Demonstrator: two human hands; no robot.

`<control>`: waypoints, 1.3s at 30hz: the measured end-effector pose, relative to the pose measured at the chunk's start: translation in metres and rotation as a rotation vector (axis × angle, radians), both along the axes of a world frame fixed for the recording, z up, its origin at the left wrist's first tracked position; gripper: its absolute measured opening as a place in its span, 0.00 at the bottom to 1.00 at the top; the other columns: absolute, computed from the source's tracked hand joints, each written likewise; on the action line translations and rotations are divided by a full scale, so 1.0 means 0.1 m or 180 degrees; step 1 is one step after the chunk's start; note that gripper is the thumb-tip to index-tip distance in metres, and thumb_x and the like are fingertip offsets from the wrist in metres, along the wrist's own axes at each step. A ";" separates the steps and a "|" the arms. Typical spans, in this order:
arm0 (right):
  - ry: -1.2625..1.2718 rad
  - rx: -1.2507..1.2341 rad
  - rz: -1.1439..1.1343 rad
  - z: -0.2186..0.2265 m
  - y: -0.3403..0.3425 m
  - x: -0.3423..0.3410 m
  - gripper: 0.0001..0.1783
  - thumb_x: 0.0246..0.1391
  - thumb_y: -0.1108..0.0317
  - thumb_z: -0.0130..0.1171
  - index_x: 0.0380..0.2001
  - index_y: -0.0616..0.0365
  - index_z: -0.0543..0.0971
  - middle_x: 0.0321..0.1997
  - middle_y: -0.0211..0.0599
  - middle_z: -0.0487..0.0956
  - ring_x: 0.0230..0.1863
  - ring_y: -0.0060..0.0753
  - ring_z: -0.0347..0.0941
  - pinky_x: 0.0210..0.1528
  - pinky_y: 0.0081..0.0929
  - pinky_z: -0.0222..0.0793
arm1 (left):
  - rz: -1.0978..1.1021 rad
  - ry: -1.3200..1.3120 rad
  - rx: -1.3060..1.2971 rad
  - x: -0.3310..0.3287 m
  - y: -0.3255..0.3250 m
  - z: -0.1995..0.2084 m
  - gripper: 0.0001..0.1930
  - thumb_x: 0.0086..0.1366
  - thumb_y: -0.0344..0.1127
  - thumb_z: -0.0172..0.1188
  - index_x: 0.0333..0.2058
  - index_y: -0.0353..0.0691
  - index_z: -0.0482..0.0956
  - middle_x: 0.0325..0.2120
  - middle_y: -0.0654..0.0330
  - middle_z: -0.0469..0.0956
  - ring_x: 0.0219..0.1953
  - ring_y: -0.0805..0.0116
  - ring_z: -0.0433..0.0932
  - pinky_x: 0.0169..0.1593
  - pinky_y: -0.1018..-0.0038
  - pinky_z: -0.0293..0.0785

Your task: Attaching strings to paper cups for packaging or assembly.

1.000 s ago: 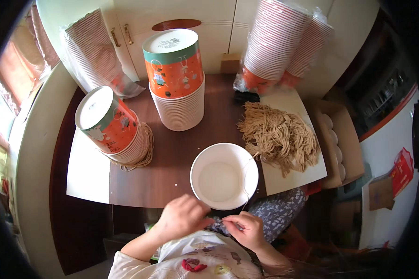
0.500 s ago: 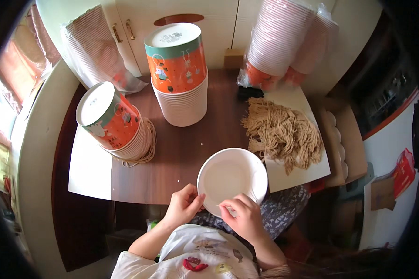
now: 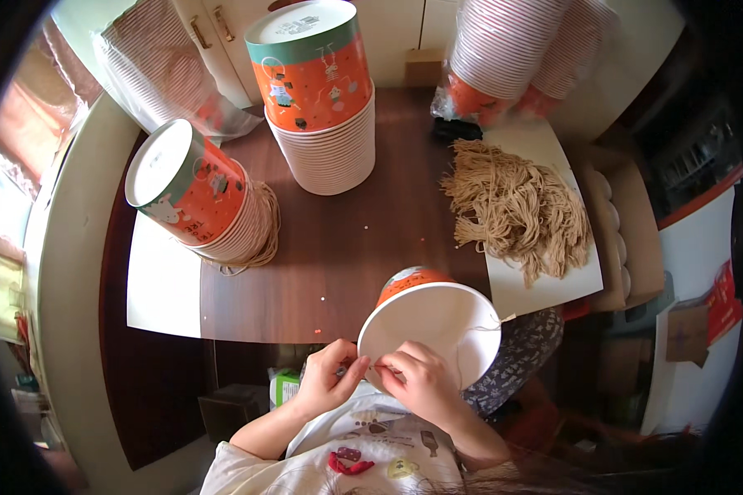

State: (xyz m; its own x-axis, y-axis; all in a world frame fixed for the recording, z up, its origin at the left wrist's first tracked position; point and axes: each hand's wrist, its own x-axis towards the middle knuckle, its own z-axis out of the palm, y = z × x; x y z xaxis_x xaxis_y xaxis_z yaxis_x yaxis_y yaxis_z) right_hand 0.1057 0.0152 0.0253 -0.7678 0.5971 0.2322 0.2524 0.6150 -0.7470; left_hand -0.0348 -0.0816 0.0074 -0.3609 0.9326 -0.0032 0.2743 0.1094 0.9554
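Observation:
A round paper bucket [image 3: 433, 322], white inside with an orange printed outer wall, is tilted over my lap at the table's near edge, its mouth facing me. My left hand [image 3: 330, 381] pinches the bucket's near-left rim between thumb and fingers. Right beside it, my right hand [image 3: 421, 381] is closed at the same rim, fingertips inside the mouth, pinching the end of a thin cord. That cord [image 3: 480, 328] passes through the opposite side near the rim and hangs inside the bucket. My fingers mostly hide the pinched end.
A tall stack of nested orange buckets [image 3: 326, 132] stands mid-table. A shorter stack [image 3: 198, 194] to the left has cords around its lower part. Tan cords [image 3: 520, 210] lie heaped on white board at right. Bagged stacks [image 3: 508, 49] stand behind; a cardboard box [image 3: 636, 231] sits right.
The bucket has tipped, bringing its mouth toward me and its orange outer wall into sight. Both hands remain at the near-left rim. The whole view has shifted slightly.

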 end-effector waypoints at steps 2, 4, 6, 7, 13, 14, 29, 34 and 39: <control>-0.0061 -0.0111 0.0043 0.02 -0.01 0.01 0.06 0.39 0.74 0.60 0.24 0.56 0.74 0.24 0.32 0.71 0.27 0.33 0.71 0.29 0.28 0.68 | -0.0019 0.0015 -0.0004 0.00 -0.01 0.01 0.05 0.56 0.27 0.57 0.27 0.32 0.70 0.19 0.56 0.72 0.20 0.72 0.73 0.24 0.78 0.69; -0.0031 -0.0218 0.0027 0.02 -0.02 0.01 0.06 0.39 0.74 0.61 0.24 0.56 0.74 0.24 0.32 0.71 0.27 0.33 0.71 0.28 0.28 0.68 | -0.0011 -0.0071 -0.0011 0.00 -0.02 0.01 0.05 0.56 0.26 0.57 0.27 0.32 0.71 0.20 0.56 0.72 0.20 0.72 0.73 0.25 0.78 0.69; -0.0001 -0.0322 0.0006 0.02 -0.03 0.01 0.06 0.38 0.74 0.61 0.24 0.56 0.74 0.24 0.32 0.71 0.27 0.33 0.71 0.28 0.28 0.68 | -0.0006 -0.0122 -0.0025 0.00 -0.03 -0.01 0.05 0.56 0.26 0.57 0.27 0.32 0.71 0.20 0.56 0.72 0.20 0.72 0.73 0.25 0.78 0.69; 0.0022 -0.0356 -0.0026 0.02 -0.03 0.02 0.06 0.38 0.74 0.61 0.23 0.56 0.74 0.24 0.32 0.71 0.27 0.34 0.71 0.28 0.28 0.67 | -0.0019 -0.0175 -0.0031 0.00 -0.02 -0.02 0.05 0.57 0.26 0.57 0.27 0.32 0.70 0.20 0.56 0.73 0.21 0.72 0.74 0.25 0.78 0.69; -0.0017 -0.0350 -0.0018 0.02 -0.02 0.01 0.06 0.38 0.74 0.61 0.23 0.56 0.74 0.24 0.32 0.71 0.26 0.34 0.71 0.28 0.29 0.67 | -0.0081 0.0040 0.0087 -0.01 0.02 0.03 0.05 0.57 0.26 0.57 0.27 0.32 0.70 0.20 0.56 0.73 0.21 0.71 0.74 0.25 0.78 0.70; -0.0032 -0.0342 -0.0019 0.02 -0.02 0.01 0.06 0.38 0.74 0.61 0.23 0.56 0.74 0.23 0.32 0.71 0.26 0.34 0.71 0.28 0.29 0.67 | -0.0073 0.0042 0.0082 -0.01 0.01 0.03 0.05 0.57 0.26 0.57 0.27 0.32 0.70 0.20 0.56 0.73 0.21 0.71 0.74 0.25 0.78 0.70; -0.0086 -0.0326 -0.0045 0.02 -0.05 -0.01 0.07 0.39 0.74 0.61 0.21 0.56 0.72 0.23 0.33 0.70 0.26 0.35 0.71 0.28 0.29 0.67 | -0.0059 0.0081 0.0050 -0.01 0.00 0.01 0.05 0.57 0.27 0.57 0.28 0.32 0.71 0.21 0.56 0.73 0.21 0.71 0.75 0.25 0.77 0.70; -0.0009 -0.0206 -0.0034 0.01 -0.03 -0.01 0.07 0.38 0.73 0.63 0.20 0.57 0.73 0.22 0.31 0.71 0.22 0.31 0.71 0.23 0.26 0.67 | -0.0079 0.0080 0.0115 0.00 0.02 0.02 0.05 0.57 0.27 0.57 0.28 0.32 0.71 0.20 0.56 0.73 0.21 0.71 0.75 0.25 0.78 0.70; -0.0041 -0.0218 0.0002 0.02 -0.04 -0.03 0.08 0.39 0.73 0.64 0.20 0.58 0.73 0.21 0.32 0.70 0.22 0.32 0.71 0.23 0.27 0.66 | -0.0071 0.0052 0.0137 -0.02 0.00 0.01 0.05 0.57 0.28 0.58 0.28 0.32 0.71 0.20 0.56 0.73 0.20 0.71 0.74 0.24 0.78 0.69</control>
